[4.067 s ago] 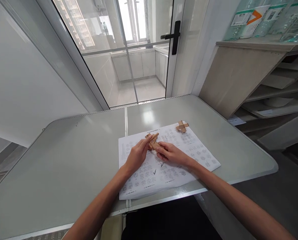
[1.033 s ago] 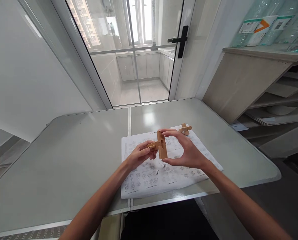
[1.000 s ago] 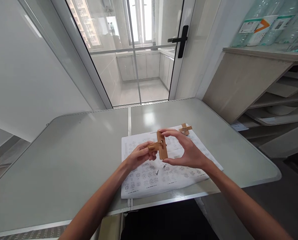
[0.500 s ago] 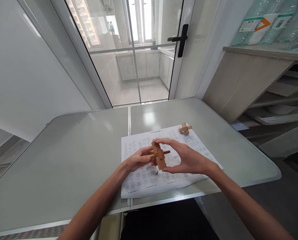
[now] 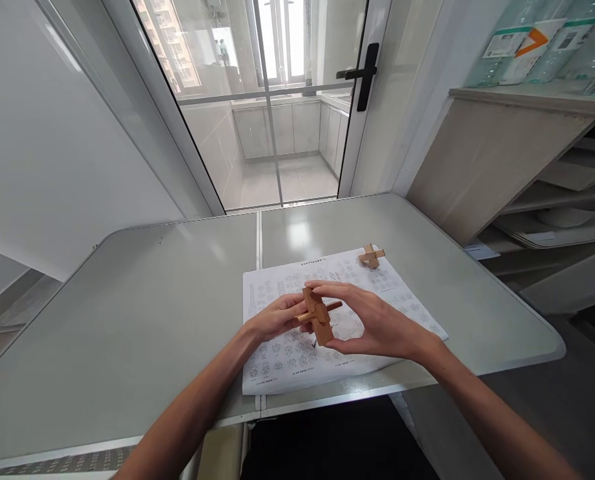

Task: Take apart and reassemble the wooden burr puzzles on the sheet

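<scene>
Between my two hands, above a printed sheet, is a brown wooden interlocking puzzle of crossed pieces. My left hand grips its left side, some fingers hidden behind the wood. The thumb and a finger of my right hand pinch the long flat piece at its top and bottom ends. A rounded peg sticks out to the right, towards my right palm. A second wooden puzzle, also of crossed pieces, rests on the sheet's far right corner, apart from both hands.
The sheet, with rows of small line drawings, lies on a grey-green table with a metal seam. Behind the table stands a glass door with a black handle. To the right is a shelf unit carrying plastic bottles.
The held puzzle has tilted slightly, its flat piece now a little lower at the bottom end. Both hands keep their grip. The view has shifted slightly.
</scene>
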A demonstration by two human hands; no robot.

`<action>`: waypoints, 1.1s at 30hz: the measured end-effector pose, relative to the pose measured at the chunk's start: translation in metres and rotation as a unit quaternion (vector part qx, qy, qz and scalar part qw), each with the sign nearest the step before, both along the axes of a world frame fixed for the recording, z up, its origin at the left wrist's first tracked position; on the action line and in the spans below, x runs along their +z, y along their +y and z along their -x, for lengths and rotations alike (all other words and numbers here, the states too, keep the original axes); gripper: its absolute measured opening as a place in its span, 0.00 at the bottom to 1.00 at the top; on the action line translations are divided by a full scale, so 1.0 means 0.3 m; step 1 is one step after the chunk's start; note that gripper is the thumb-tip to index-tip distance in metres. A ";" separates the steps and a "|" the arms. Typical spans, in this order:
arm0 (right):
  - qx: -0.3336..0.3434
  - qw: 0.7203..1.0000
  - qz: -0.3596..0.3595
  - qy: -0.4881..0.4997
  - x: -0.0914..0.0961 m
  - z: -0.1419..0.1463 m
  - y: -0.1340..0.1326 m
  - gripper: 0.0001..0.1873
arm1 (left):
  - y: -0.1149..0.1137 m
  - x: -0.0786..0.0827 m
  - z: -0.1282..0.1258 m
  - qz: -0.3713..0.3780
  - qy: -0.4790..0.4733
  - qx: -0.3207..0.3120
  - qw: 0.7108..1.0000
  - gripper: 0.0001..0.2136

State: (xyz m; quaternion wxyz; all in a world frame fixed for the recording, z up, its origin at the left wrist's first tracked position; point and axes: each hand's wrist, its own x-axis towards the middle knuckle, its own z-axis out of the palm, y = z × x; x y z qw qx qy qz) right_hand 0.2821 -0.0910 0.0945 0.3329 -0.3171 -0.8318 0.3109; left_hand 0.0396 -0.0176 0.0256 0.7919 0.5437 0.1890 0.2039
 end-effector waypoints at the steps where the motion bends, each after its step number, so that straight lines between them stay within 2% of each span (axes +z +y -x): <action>1: 0.004 1.000 0.004 -0.001 0.003 0.001 -0.002 0.45 | 0.000 0.000 -0.001 -0.005 0.000 -0.006 1.000 0.20; 7: -0.002 1.000 -0.007 -0.027 0.013 0.005 -0.003 0.45 | -0.012 0.016 -0.008 -0.032 0.001 0.004 0.999 0.20; 12: -0.022 0.999 -0.030 -0.022 0.010 0.008 0.007 0.40 | -0.027 0.030 -0.013 0.048 -0.013 0.038 0.998 0.19; 18: -0.031 0.997 -0.059 -0.040 -0.010 0.034 0.018 0.34 | -0.021 0.001 -0.008 0.101 -0.024 0.022 0.994 0.18; 20: -0.030 0.998 -0.054 -0.028 -0.016 0.039 0.021 0.34 | -0.018 -0.002 -0.004 0.109 -0.025 0.010 0.994 0.20; 23: -0.029 0.998 -0.047 -0.005 -0.023 0.039 0.017 0.33 | -0.014 -0.007 0.004 0.109 -0.046 -0.015 0.993 0.31; 29: -0.010 0.997 -0.077 -0.006 -0.027 0.056 -0.012 0.29 | -0.005 -0.053 0.017 0.068 -0.046 -0.060 0.995 0.44; 33: -0.004 0.988 -0.149 -0.029 -0.013 0.084 -0.018 0.26 | -0.003 -0.067 0.016 0.039 -0.061 -0.029 0.997 0.42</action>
